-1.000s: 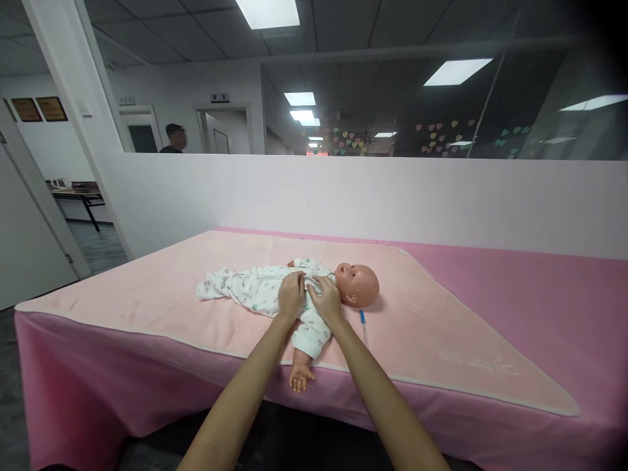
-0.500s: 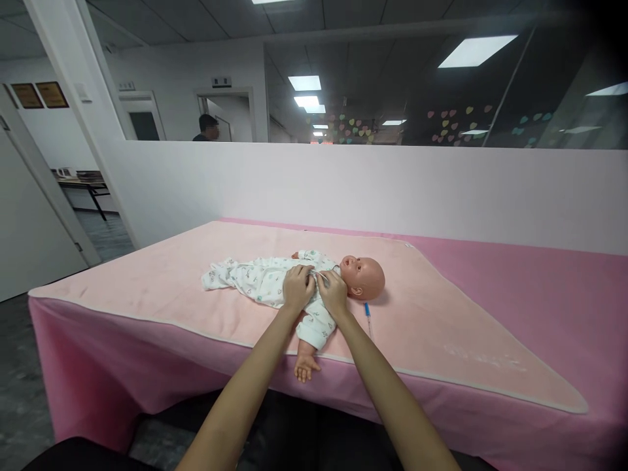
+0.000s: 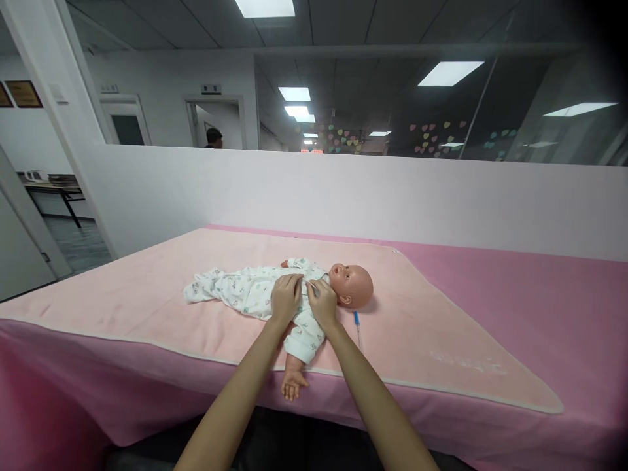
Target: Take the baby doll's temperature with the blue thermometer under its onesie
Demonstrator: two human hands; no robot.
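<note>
A baby doll (image 3: 354,286) lies on its back, its head to the right and its legs to the left. It wears a white onesie (image 3: 245,291) with a small print. My left hand (image 3: 286,297) rests on the doll's chest, its fingers closed on the front of the onesie. Close beside it, near the collar, my right hand (image 3: 322,304) pinches a fold of the same cloth. My hands partly hide the cloth between the fingertips. Below the doll's head lies a thin clear stick with a blue end (image 3: 356,318).
A peach pad (image 3: 432,327) lies under the doll on a pink-covered table (image 3: 515,288). One doll arm (image 3: 293,379) reaches over the near edge. Behind stands a low white wall (image 3: 392,196) with glass above. Beyond it shows a person's head (image 3: 214,137).
The camera view has shifted, so the doll and table sit slightly lower and further left. Both hands stay at the doll's chest, with the fingers still on the onesie.
</note>
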